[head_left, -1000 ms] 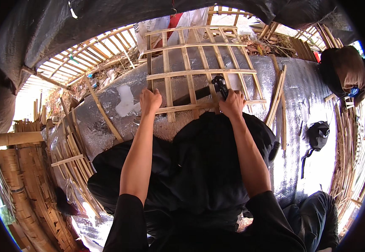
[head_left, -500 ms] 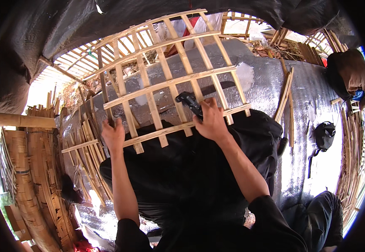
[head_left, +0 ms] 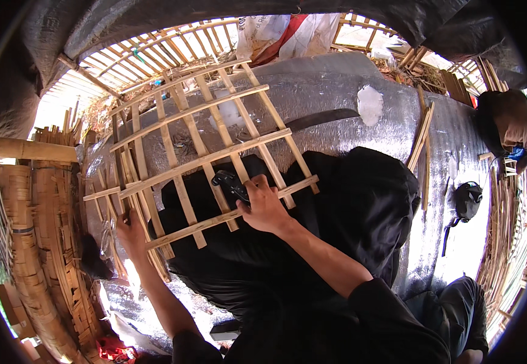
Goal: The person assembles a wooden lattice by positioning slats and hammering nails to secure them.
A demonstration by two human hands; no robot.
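A bamboo lattice frame [head_left: 196, 130] of crossed slats lies tilted over my black-clothed lap [head_left: 312, 242] and the silver mat [head_left: 336, 85]. My left hand [head_left: 131, 233] grips the frame's lower left corner, by the end of the lowest slat. My right hand [head_left: 263, 206] rests on the lowest slat near its middle and holds a small black tool [head_left: 230, 184] against the frame. Both forearms wear black sleeves.
Bundles of bamboo strips [head_left: 39, 242] are stacked at the left. More finished lattice panels [head_left: 154, 48] lean at the back. Loose slats [head_left: 422, 142] lie on the mat at right, near a black object [head_left: 466, 200]. A long dark blade [head_left: 324, 118] lies behind the frame.
The lattice frame has swung to the left and tilted. My left hand slid down to its lower left corner; my right hand followed leftward with the black tool.
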